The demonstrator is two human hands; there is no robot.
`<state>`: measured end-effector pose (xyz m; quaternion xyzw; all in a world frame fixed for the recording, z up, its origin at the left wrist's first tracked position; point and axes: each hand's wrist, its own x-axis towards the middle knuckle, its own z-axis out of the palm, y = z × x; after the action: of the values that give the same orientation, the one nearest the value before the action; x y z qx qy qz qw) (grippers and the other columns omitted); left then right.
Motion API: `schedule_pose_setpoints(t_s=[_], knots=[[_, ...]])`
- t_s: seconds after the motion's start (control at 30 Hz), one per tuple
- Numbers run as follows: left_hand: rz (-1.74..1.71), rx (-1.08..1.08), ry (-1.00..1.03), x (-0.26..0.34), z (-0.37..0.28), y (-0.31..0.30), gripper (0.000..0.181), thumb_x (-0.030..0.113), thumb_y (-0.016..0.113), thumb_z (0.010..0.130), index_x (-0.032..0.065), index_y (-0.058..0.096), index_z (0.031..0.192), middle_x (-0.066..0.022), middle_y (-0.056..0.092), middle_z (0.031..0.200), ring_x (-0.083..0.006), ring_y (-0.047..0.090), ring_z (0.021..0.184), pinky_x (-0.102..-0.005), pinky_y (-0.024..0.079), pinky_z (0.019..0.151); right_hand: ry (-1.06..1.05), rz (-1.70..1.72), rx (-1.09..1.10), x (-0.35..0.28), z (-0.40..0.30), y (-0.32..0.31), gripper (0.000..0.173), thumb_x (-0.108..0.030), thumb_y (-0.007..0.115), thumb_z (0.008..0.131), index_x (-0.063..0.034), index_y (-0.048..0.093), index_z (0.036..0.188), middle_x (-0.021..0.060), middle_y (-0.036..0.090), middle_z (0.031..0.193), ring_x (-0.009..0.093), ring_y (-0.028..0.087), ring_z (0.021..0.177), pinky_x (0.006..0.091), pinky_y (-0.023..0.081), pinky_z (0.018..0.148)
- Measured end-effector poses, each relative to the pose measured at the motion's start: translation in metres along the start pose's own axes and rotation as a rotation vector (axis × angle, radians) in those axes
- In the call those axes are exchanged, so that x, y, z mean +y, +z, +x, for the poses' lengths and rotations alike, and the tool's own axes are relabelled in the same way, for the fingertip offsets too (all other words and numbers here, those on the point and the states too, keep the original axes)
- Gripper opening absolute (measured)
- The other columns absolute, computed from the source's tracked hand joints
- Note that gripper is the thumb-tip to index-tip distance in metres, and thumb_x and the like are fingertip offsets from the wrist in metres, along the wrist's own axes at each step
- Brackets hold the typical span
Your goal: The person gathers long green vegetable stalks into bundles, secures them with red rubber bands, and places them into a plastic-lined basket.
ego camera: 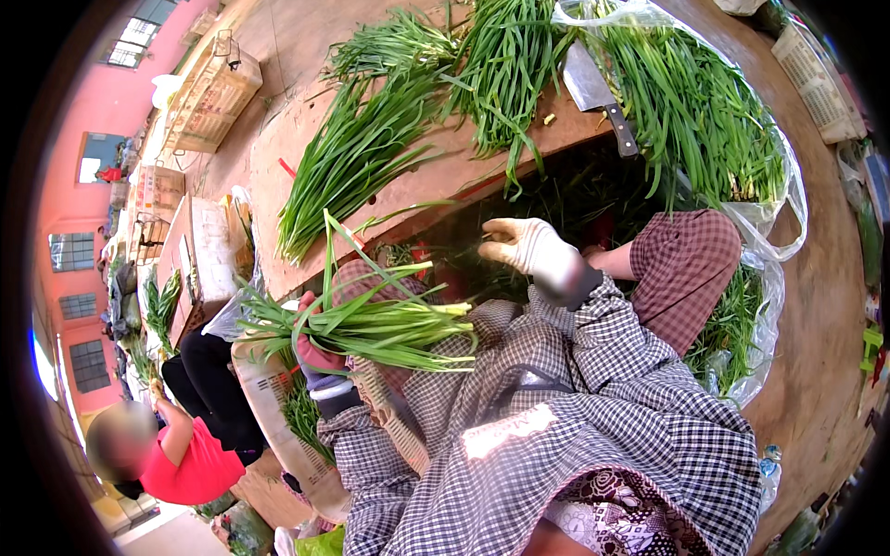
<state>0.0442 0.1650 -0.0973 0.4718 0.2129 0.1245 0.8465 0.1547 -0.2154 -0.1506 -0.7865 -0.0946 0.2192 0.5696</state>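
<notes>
My left hand (316,351), in a pinkish work glove, is closed around a bunch of green Chinese chives (389,326). The cut pale ends point right across my lap, and the leaf tips spread out to the left. My right hand (521,243), in a cream-white knit glove, is raised above the dark gap between my knees. Its thumb and fingers are apart with nothing seen between them. Beyond the hands stands a low wooden board (410,187), bearing a pile of chives (361,153) and a second heap (504,83).
A cleaver (591,87) lies at the board's right end, its handle over the edge. Chives fill a clear plastic bag (789,153) at right. A plastic crate (261,403) with chives stands left of me. A person in red (195,462) sits beyond it, near a stacked crate (208,97).
</notes>
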Motion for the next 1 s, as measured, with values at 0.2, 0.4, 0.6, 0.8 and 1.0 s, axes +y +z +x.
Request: schedule_pose_setpoints(t_s=[0.2, 0.4, 0.6, 0.8, 1.0], knots=[[-0.184, -0.217, -0.114, 0.003, 0.008, 0.004, 0.028, 0.018, 0.053, 0.096, -0.0010, 0.055, 0.117, -0.0044, 0.063, 0.089, -0.0162, 0.063, 0.075, -0.0349, 0.057, 0.070, -0.065, 0.379, -0.066, -0.028, 0.010, 0.019, 0.057, -0.031, 0.067, 0.086, 0.0064, 0.052, 0.127, 0.0155, 0.069, 0.106, 0.019, 0.065, 0.095, 0.0289, 0.051, 0.082], [-0.006, -0.181, -0.217, 0.015, -0.030, 0.095, 0.019, 0.022, 0.052, 0.098, 0.0082, 0.054, 0.110, 0.0008, 0.057, 0.071, -0.0124, 0.058, 0.061, -0.0296, 0.052, 0.052, -0.217, 0.433, -0.127, -0.066, 0.034, 0.026, 0.058, -0.023, 0.066, 0.087, 0.0092, 0.045, 0.130, 0.0135, 0.069, 0.100, 0.014, 0.066, 0.079, 0.0266, 0.052, 0.068], [0.025, -0.306, -0.311, 0.018, -0.038, 0.112, 0.010, 0.025, 0.047, 0.100, 0.0162, 0.048, 0.104, 0.0064, 0.036, 0.058, -0.0088, 0.037, 0.047, -0.0248, 0.040, 0.048, -0.145, 0.664, -0.134, -0.082, 0.056, 0.029, 0.058, -0.016, 0.066, 0.083, 0.0095, 0.045, 0.132, 0.0188, 0.068, 0.097, 0.017, 0.068, 0.067, 0.0270, 0.053, 0.059], [0.026, -0.351, -0.338, 0.017, -0.032, 0.110, 0.010, 0.023, 0.049, 0.099, 0.0158, 0.047, 0.105, 0.0064, 0.036, 0.060, -0.0063, 0.037, 0.051, -0.0243, 0.040, 0.048, -0.146, 0.341, -0.095, -0.096, 0.043, 0.018, 0.031, -0.023, 0.053, 0.092, 0.0019, 0.063, 0.106, 0.0118, 0.067, 0.082, 0.016, 0.063, 0.068, 0.0284, 0.050, 0.062], [0.089, -0.354, -0.294, 0.011, -0.028, 0.116, 0.022, 0.026, 0.049, 0.098, 0.0074, 0.053, 0.111, 0.0060, 0.044, 0.064, -0.0069, 0.044, 0.056, -0.0274, 0.047, 0.055, -0.132, 0.440, -0.082, -0.093, 0.045, 0.025, 0.032, -0.011, 0.053, 0.085, -0.0021, 0.063, 0.114, 0.0083, 0.069, 0.083, 0.012, 0.063, 0.069, 0.0265, 0.051, 0.063]])
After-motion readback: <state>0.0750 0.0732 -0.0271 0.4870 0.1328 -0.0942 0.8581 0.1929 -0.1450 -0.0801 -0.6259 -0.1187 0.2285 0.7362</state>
